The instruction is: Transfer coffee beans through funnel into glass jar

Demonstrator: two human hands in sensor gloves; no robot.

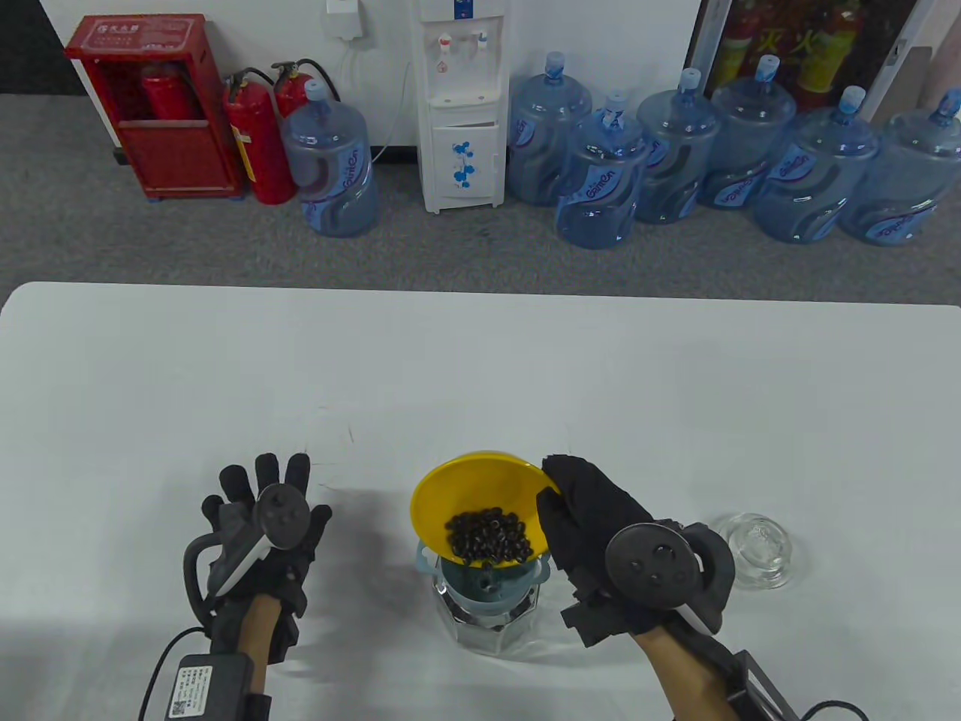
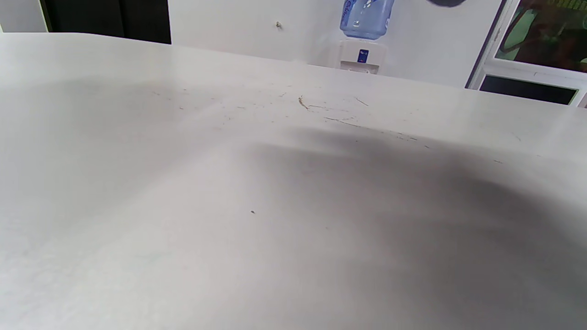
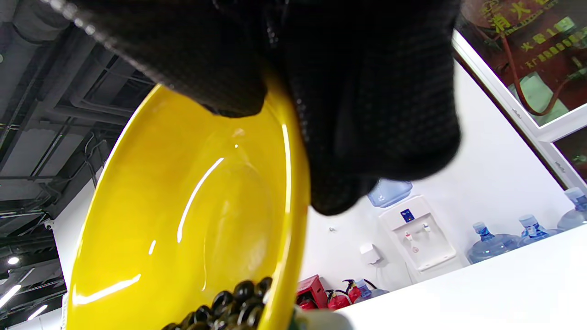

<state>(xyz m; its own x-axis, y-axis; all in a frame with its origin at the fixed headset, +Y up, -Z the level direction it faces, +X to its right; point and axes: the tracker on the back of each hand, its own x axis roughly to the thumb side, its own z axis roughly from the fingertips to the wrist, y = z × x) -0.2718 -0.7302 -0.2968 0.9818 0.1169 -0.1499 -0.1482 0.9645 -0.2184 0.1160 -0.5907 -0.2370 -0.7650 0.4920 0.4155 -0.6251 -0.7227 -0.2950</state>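
One white table carries every task item. One glass jar, faceted and clear, stands near the table's front edge and serves as the landmark. One teal funnel sits in the mouth of the jar. One yellow bowl is tilted directly above the funnel, its lowered rim toward the jar; in the right wrist view the bowl fills the frame. One cluster of dark coffee beans is gathered at the bowl's low side, just above the funnel; the individual beans are too many to count. One right hand, to the right of the jar, grips the bowl's rim, thumb inside and fingers outside. One left hand, to the left of the jar and well apart from it, lies flat with fingers spread, holding nothing. One glass lid rests on the table to the right of the jar, beyond the right hand.
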